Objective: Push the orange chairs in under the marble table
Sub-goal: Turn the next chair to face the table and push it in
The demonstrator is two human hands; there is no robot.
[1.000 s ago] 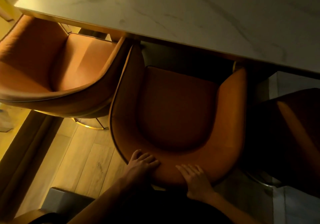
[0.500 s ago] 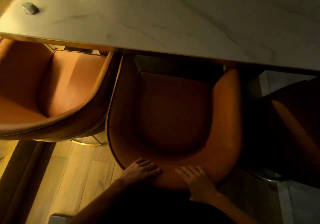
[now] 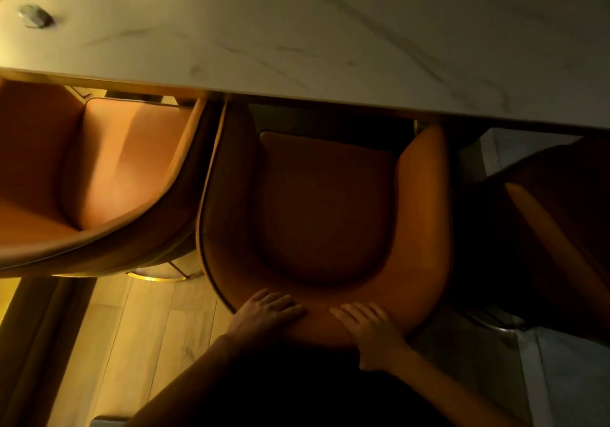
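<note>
No brand, label or writing can be read anywhere in the dim, yellow-lit view.

The left hand (image 3: 264,314) lies flat on the top rim of the backrest of the middle orange chair (image 3: 325,209), its fingers (image 3: 280,303) nearly straight and close together, pointing toward the seat. The right hand (image 3: 369,331) rests on the same rim just beside it, fingers (image 3: 350,316) stretched out and slightly spread, palm down against the leather. Neither hand curls round the rim; both press or rest on it with released fingers. The two hands lie close but apart.

The middle orange chair stands with its arm tips and the front edge of its seat cushion at the edge of the marble counter (image 3: 330,30), the front of the arms passing under the slab, while most of the seat and the whole backrest remain outside it. To the left, a second orange chair (image 3: 99,176) is turned at an angle, its side touching or nearly touching the middle one, its front also at the counter edge. On the right, a third chair (image 3: 541,228) sits in deep shadow, tilted away.

A small grey object (image 3: 35,16), blurred, lies on the counter near the far left. Pale wood floor (image 3: 142,344) shows below the left chair.
</note>
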